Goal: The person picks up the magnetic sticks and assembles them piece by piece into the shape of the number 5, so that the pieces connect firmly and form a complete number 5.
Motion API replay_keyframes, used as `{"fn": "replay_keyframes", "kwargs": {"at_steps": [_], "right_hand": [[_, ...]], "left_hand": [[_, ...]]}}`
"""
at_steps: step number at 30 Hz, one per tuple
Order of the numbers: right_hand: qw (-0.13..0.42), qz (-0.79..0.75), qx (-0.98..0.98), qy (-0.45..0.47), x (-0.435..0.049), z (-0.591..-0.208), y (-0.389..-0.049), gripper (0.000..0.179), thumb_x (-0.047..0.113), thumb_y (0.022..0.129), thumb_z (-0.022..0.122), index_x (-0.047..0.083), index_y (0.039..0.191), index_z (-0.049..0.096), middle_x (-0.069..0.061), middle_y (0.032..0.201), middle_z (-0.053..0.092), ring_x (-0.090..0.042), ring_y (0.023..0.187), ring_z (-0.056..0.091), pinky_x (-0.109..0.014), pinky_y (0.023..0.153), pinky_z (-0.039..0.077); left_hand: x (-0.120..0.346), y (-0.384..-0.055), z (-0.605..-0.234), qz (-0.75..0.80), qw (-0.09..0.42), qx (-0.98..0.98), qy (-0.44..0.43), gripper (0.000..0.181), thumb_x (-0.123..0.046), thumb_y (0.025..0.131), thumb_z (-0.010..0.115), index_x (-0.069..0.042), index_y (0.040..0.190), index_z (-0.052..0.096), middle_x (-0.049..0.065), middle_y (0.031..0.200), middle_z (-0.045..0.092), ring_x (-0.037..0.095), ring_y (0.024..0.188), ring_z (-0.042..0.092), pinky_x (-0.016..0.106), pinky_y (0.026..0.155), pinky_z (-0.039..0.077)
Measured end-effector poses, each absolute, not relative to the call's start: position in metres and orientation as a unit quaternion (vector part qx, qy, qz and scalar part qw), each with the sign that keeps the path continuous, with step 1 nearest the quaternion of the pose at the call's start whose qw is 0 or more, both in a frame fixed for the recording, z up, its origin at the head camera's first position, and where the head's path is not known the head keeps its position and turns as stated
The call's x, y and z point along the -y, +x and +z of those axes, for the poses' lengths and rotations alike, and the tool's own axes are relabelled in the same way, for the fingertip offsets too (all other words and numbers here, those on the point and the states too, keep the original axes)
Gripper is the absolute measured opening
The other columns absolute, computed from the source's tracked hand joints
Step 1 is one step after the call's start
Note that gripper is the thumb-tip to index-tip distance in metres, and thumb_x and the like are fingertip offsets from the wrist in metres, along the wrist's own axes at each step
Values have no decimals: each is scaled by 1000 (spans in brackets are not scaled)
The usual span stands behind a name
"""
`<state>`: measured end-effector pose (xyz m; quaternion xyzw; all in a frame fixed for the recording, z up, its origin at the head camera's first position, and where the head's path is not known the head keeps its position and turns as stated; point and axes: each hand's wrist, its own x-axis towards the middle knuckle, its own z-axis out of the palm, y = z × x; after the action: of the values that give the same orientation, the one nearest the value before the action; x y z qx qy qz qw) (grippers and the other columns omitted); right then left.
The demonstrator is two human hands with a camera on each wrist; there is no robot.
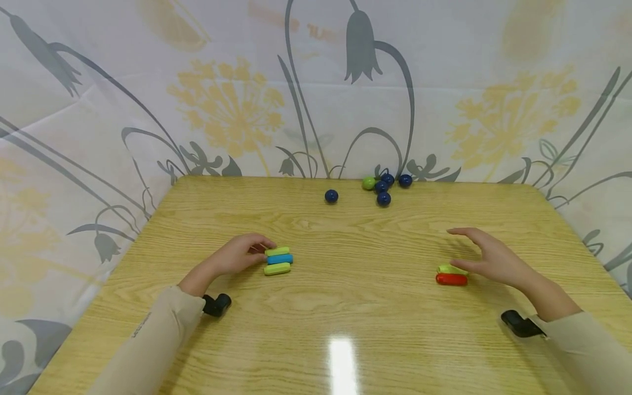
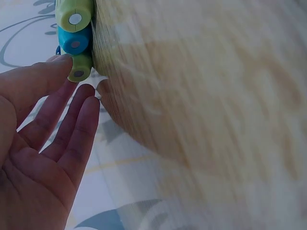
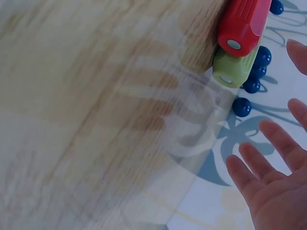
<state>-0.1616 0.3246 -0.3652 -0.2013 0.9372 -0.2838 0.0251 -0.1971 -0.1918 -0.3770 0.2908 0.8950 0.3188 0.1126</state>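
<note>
My left hand [image 1: 242, 255] is at the left end of a row of three short toy rods with round metal ends. Its thumb and forefinger pinch the end of the far yellow-green rod [image 2: 80, 67], while its other fingers extend past it. Beside that rod lies a blue rod [image 1: 280, 259], then another yellow-green rod [image 1: 277, 269] nearest me. My right hand [image 1: 498, 263] is spread wide, holding nothing, thumb close above a yellow-green rod [image 3: 235, 69]. A red rod [image 1: 451, 280] lies against this rod's near side.
At the table's back edge several dark blue balls [image 1: 383, 199] cluster with a green ball [image 1: 368, 183]. A lone blue ball [image 1: 331, 196] sits left of them. Behind the wooden table [image 1: 345, 307] hangs a flower-patterned cloth [image 1: 316, 109].
</note>
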Motion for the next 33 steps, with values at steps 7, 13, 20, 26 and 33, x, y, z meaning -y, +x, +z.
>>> {"fn": "replay_keyframes", "kwargs": {"at_steps": [7, 13, 20, 26, 33], "right_hand": [[22, -281, -936, -210, -320, -365, -167, 63, 23, 84, 71, -3, 134, 42, -29, 133, 40, -50, 120, 34, -65, 90, 32], [26, -287, -933, -216, -315, -363, -170, 62, 23, 85, 70, -2, 134, 42, -28, 133, 40, -50, 121, 33, -65, 91, 31], [29, -293, -929, -223, -310, -363, -175, 63, 22, 85, 70, -3, 134, 41, -28, 135, 38, -50, 122, 33, -66, 92, 30], [33, -290, -930, -222, -308, -362, -177, 63, 23, 85, 70, -3, 135, 40, -28, 135, 38, -50, 122, 33, -66, 91, 31], [35, -289, -929, -227, -306, -361, -178, 63, 22, 85, 71, -3, 135, 41, -29, 134, 38, -51, 121, 33, -66, 90, 31]], "left_hand": [[191, -199, -377, 294, 101, -904, 293, 24, -2, 91, 59, 2, 115, 62, 14, 112, 61, 27, 99, 58, 41, 86, 48], [190, -202, -378, 286, 101, -907, 291, 25, -2, 91, 58, 2, 116, 61, 13, 110, 61, 25, 98, 58, 39, 84, 49], [187, -205, -377, 286, 100, -907, 292, 27, -3, 93, 56, 1, 119, 60, 13, 112, 60, 27, 101, 57, 40, 86, 48], [181, -209, -375, 277, 94, -912, 288, 24, -3, 93, 56, 1, 116, 62, 12, 109, 61, 25, 98, 58, 40, 84, 48], [171, -216, -373, 288, 125, -913, 259, 24, -6, 94, 55, -3, 116, 62, 9, 108, 62, 23, 96, 58, 39, 84, 48]]}}
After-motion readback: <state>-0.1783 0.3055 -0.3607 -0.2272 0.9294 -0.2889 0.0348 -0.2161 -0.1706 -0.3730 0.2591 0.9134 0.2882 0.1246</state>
